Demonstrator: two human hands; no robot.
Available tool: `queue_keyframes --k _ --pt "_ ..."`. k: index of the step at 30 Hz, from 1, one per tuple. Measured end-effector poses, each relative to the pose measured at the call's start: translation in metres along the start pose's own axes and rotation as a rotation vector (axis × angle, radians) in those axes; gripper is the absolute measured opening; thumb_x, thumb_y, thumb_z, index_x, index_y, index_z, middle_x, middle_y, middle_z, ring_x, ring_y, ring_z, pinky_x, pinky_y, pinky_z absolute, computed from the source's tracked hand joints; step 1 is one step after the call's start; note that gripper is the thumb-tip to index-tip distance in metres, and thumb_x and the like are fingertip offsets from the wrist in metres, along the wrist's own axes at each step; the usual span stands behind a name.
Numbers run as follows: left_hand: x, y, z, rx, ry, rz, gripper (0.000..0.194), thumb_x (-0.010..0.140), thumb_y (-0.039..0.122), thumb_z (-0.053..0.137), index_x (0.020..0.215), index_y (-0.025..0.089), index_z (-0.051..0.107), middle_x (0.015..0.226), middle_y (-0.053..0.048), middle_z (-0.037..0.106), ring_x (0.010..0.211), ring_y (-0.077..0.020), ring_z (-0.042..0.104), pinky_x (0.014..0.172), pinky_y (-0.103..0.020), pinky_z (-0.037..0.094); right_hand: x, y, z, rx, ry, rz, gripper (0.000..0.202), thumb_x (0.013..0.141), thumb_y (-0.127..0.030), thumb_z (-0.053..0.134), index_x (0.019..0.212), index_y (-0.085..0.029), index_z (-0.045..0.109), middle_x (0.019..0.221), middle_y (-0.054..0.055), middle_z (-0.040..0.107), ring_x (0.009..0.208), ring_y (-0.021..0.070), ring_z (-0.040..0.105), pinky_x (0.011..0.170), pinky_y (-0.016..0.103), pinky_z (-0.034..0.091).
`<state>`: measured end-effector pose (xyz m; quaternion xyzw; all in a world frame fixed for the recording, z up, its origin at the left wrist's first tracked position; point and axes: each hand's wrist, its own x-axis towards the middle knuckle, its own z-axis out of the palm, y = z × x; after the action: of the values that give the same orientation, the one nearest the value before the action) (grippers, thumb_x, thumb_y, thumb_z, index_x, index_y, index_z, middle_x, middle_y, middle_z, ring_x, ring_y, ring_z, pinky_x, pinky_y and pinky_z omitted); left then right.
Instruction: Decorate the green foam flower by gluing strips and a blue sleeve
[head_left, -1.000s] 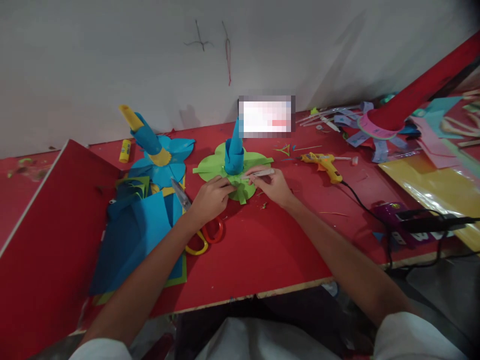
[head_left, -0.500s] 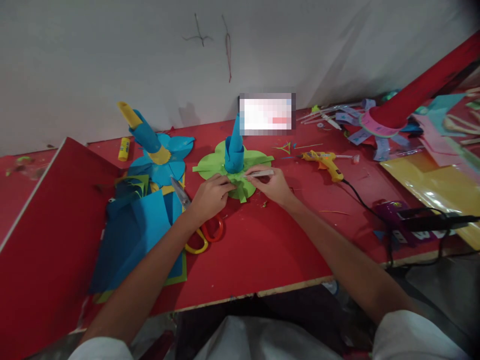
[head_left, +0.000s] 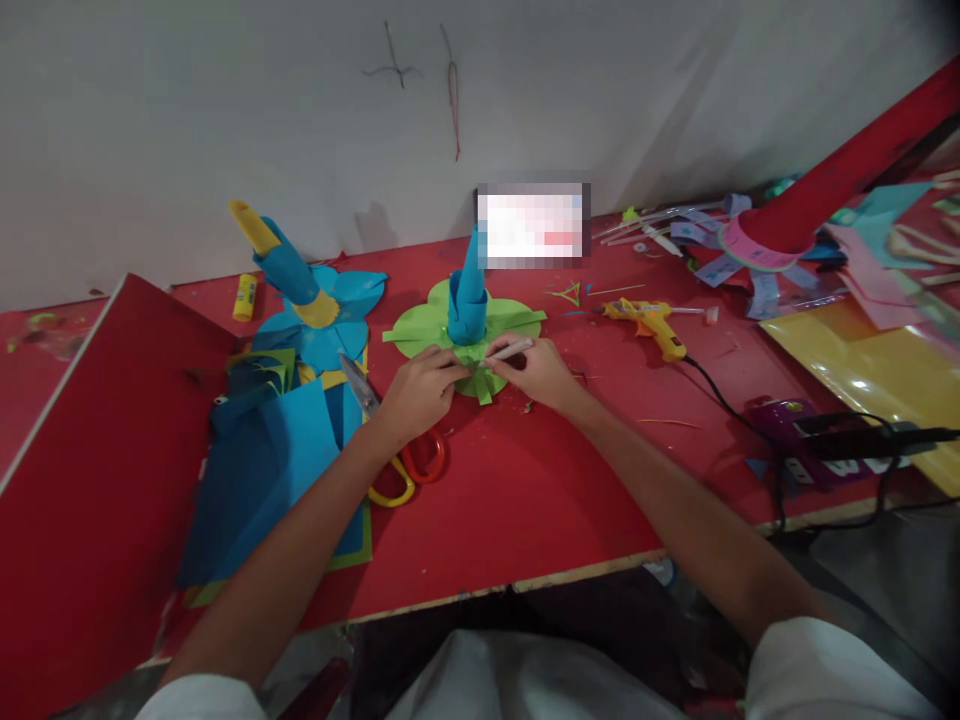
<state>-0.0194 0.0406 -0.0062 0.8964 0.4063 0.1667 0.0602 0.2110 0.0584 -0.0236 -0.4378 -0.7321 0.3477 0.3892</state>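
Note:
A green paper flower [head_left: 511, 312] with a rolled blue paper tube [head_left: 466, 310] upright at its middle lies on the red table. My left hand [head_left: 424, 392] is at its near left side, fingers bent together with the tips at a near petal; what they pinch is partly hidden. In my right hand [head_left: 541, 372] is a slim white pen-like stick [head_left: 514, 350], held between thumb and fingers. Its tip points at the green paper just below the tube's base. Beside my left wrist lie scissors [head_left: 390, 490] with red and yellow handles, partly covered by that arm.
To the left stand a finished-looking blue paper flower [head_left: 349, 290], a yellow glue stick [head_left: 244, 298], blue sheets [head_left: 262, 480] and a red board [head_left: 112, 450]. A yellow glue gun [head_left: 652, 325] with a black cord lies right. Behind the tube is a blurred screen [head_left: 531, 225].
The white stick has tilted, its rear end rising slightly, and my right fingers have shifted with it. My left hand stays nearly still at the green petal.

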Motion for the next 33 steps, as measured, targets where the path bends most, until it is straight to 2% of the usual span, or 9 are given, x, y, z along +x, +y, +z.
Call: queue_keyframes --k 6,12,19,24,29,33 --pt "0.0 0.001 -0.001 -0.01 -0.001 -0.015 0.043 0.089 0.003 0.045 0.107 0.019 0.08 0.1 -0.009 0.073 0.102 -0.0235 0.063 0.088 -0.037 0.055 -0.001 0.002 0.002 0.002 0.001 0.005 0.016 0.085 -0.037 0.066 0.083 -0.021 0.068 0.077 0.003 0.073 0.068 0.0166 0.063 0.063 0.028 0.046" --pt "0.0 0.0 -0.001 -0.02 -0.002 -0.024 0.044 0.089 0.003 0.046 0.11 0.021 0.08 0.1 -0.008 0.072 0.102 -0.0229 0.063 0.089 -0.036 0.055 -0.001 0.0 0.001 0.037 -0.031 0.007 0.023 0.089 -0.043 0.064 0.088 -0.021 0.069 0.082 0.004 0.075 0.073 0.0182 0.067 0.065 0.029 0.048" --pt "0.0 0.0 0.0 -0.004 0.005 -0.01 0.043 0.088 0.002 0.045 0.107 0.02 0.079 0.101 -0.008 0.073 0.103 -0.0234 0.063 0.088 -0.036 0.055 -0.001 -0.002 -0.001 -0.047 0.038 0.008 0.015 0.086 -0.037 0.064 0.083 -0.022 0.068 0.077 0.003 0.073 0.069 0.0171 0.064 0.063 0.028 0.046" --pt "-0.001 0.003 -0.004 0.019 0.014 0.047 0.041 0.09 0.003 0.046 0.106 0.02 0.079 0.101 -0.008 0.074 0.1 -0.0229 0.063 0.088 -0.036 0.054 -0.006 -0.005 -0.003 -0.008 0.082 0.017 0.014 0.086 -0.035 0.063 0.083 -0.022 0.067 0.076 0.002 0.072 0.067 0.0163 0.062 0.062 0.028 0.045" --pt "-0.001 0.004 -0.007 0.04 -0.032 0.135 0.039 0.091 0.004 0.047 0.107 0.02 0.079 0.1 -0.008 0.074 0.097 -0.0224 0.063 0.087 -0.035 0.054 -0.012 -0.008 -0.003 0.025 0.026 0.037 0.015 0.085 -0.036 0.063 0.083 -0.021 0.066 0.073 0.002 0.07 0.064 0.0157 0.059 0.061 0.029 0.044" --pt "-0.001 0.004 -0.006 0.044 -0.014 0.146 0.04 0.091 0.004 0.047 0.109 0.02 0.079 0.101 -0.008 0.074 0.098 -0.0224 0.062 0.086 -0.035 0.054 -0.012 -0.007 -0.002 0.026 -0.015 0.031 0.017 0.086 -0.037 0.063 0.083 -0.021 0.066 0.073 0.001 0.068 0.065 0.0156 0.058 0.06 0.029 0.042"
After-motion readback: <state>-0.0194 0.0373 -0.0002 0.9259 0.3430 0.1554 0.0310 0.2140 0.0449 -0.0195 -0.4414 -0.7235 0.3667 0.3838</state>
